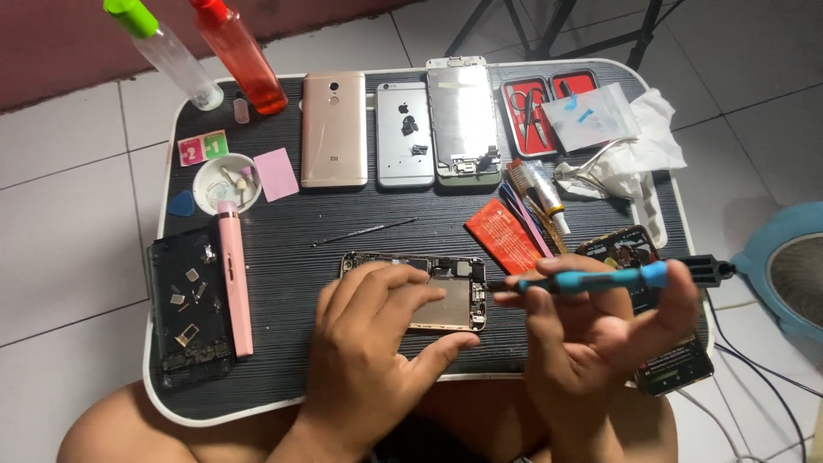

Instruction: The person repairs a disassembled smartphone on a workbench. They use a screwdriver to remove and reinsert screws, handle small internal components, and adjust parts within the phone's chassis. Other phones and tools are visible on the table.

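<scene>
While our left hand lies spread over the opened phone frame near the front of the black ribbed worktop, fingers flat on its bare inside and thumb pressed against its near edge, our right hand is closed around a blue-handled screwdriver. We hold that tool almost level, its dark tip pointing left and meeting the right end of the frame, where small parts sit. The frame lies flat, its long side running left to right, partly hidden under our left palm.

Just right of our right hand a phone with a lit screen rests on the worktop, mostly covered by the fingers. Behind the frame lies a thin metal pick, and to its right an orange flat pack beside a few slim tools. Along the far edge we see a gold phone face down, a silver phone face down with small dark parts on it, and a detached screen panel. A red-lined tool case and a crumpled white cloth lie at the far right. At the left stand a clear bottle with a green cap and a red bottle; nearer us are a small white dish, a pink pen-shaped tool and a black phone back strewn with tiny parts.
</scene>
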